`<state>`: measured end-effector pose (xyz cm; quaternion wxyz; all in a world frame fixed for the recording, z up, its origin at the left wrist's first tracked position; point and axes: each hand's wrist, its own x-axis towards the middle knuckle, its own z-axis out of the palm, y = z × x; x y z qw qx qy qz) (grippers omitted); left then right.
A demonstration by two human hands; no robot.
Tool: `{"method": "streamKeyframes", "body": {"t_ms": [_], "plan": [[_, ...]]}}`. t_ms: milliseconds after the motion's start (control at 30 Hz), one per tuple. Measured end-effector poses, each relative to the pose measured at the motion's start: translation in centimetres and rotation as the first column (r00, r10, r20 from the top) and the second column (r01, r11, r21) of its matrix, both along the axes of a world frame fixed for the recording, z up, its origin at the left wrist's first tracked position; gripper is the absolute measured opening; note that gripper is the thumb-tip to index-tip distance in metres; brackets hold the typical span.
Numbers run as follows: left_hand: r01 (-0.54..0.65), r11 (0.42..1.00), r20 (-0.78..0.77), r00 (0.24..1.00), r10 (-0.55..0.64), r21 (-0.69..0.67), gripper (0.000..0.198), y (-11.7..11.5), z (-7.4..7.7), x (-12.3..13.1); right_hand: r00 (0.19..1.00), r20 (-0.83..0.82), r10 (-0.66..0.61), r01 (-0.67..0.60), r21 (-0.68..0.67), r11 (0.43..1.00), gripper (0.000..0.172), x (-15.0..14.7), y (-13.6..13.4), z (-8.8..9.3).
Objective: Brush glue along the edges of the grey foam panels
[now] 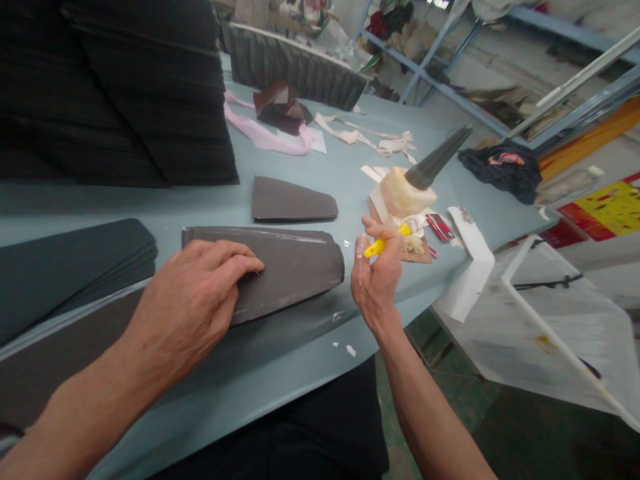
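Observation:
On the table lies a grey tapered fabric panel [295, 267] with whitish smears along its long edges. My left hand [195, 300] rests on its wider end, fingers bent together and holding it down; the fingertips are partly hidden. In my right hand [377, 277] is a brush with a yellow handle [375, 248], gripped between thumb and fingers just right of the panel's narrow end. Its pale head points toward the cream block [407, 190], away from the panel. White residue marks my right thumb. A smaller grey panel [293, 199] lies just beyond the first.
Tall dark stacks [150, 93] stand at the back left. Dark green panels [75, 267] lie fanned at left. A dark cone [440, 157] rises from the cream block, near a red packet [440, 228]. Fabric strips [270, 137] lie farther back; a white-framed bin [560, 333] stands right.

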<state>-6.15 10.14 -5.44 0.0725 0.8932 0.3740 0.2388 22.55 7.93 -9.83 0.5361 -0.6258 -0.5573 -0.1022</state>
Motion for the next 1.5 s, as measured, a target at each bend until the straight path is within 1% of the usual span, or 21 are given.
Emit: {"method": "streamKeyframes", "body": {"t_ms": [67,100,167,233,300,400,467,600,767,933,1000,1100,1233,1300,1400,1500], "plan": [[-0.002,1.000,0.005,1.000,0.002,0.013,0.040,-0.1,0.0,0.0,0.995,-0.019,0.094,-0.092,0.057,0.994,0.016,-1.0,-0.2,1.3],[-0.003,1.000,0.007,1.000,0.003,0.018,0.040,-0.2,-0.1,0.0,0.987,-0.011,0.161,-0.160,0.076,0.984,0.013,-1.7,-0.2,2.1],[0.001,1.000,0.011,1.000,-0.001,0.020,0.040,-0.3,-0.2,-0.1,0.952,0.041,0.303,-0.305,0.070,0.950,0.006,-3.2,-0.3,3.5],[0.005,0.999,0.025,1.000,-0.006,0.034,0.041,-0.4,-0.4,-0.2,0.900,0.103,0.424,-0.427,0.003,0.904,0.006,-4.5,-0.3,4.6],[0.008,0.998,0.042,0.999,-0.010,0.055,0.041,-0.5,-0.7,-0.3,0.848,0.153,0.508,-0.500,-0.089,0.862,0.008,-5.4,0.0,5.3],[0.002,0.996,0.048,0.999,-0.006,0.091,0.039,-0.7,-0.9,-0.2,0.783,0.203,0.588,-0.561,-0.178,0.808,0.013,-6.4,0.6,5.6],[-0.007,0.994,0.051,0.999,0.002,0.105,0.039,-0.8,-0.8,-0.1,0.738,0.227,0.636,-0.595,-0.225,0.771,0.019,-6.9,1.1,5.7],[-0.051,0.991,0.048,0.998,0.045,0.120,0.038,-1.0,-0.6,0.4,0.639,0.246,0.729,-0.638,-0.359,0.681,0.028,-7.9,2.3,6.0],[-0.051,0.977,-0.020,0.998,0.056,0.206,0.033,-1.1,0.2,0.7,0.519,0.209,0.829,-0.684,-0.480,0.550,0.029,-8.4,4.3,6.2],[-0.076,0.969,-0.021,0.996,0.083,0.234,0.030,-1.3,0.5,0.9,0.409,0.207,0.888,-0.701,-0.552,0.452,0.026,-8.1,5.9,6.5],[-0.077,0.971,-0.017,0.996,0.083,0.226,0.029,-1.3,0.4,1.0,0.380,0.227,0.897,-0.701,-0.562,0.440,0.023,-7.8,6.2,6.5],[-0.081,0.978,-0.010,0.996,0.084,0.191,0.030,-1.4,0.4,1.1,0.359,0.279,0.891,-0.688,-0.565,0.454,0.020,-7.2,6.1,6.4],[-0.075,0.992,0.014,0.997,0.074,0.099,0.037,-1.4,0.4,1.0,0.369,0.344,0.863,-0.666,-0.550,0.504,0.022,-5.5,5.3,6.1],[-0.077,0.995,0.014,0.997,0.076,0.066,0.038,-1.4,0.4,0.9,0.374,0.369,0.851,-0.649,-0.552,0.524,0.025,-4.4,4.7,6.0],[-0.080,0.995,0.024,0.997,0.078,0.058,0.038,-1.3,0.3,0.8,0.382,0.400,0.833,-0.615,-0.562,0.552,0.030,-2.8,3.8,6.1],[-0.077,0.995,0.044,0.996,0.074,0.057,0.038,-1.4,0.2,0.9,0.421,0.434,0.796,-0.591,-0.535,0.604,0.027,-1.5,3.1,6.4]]}}
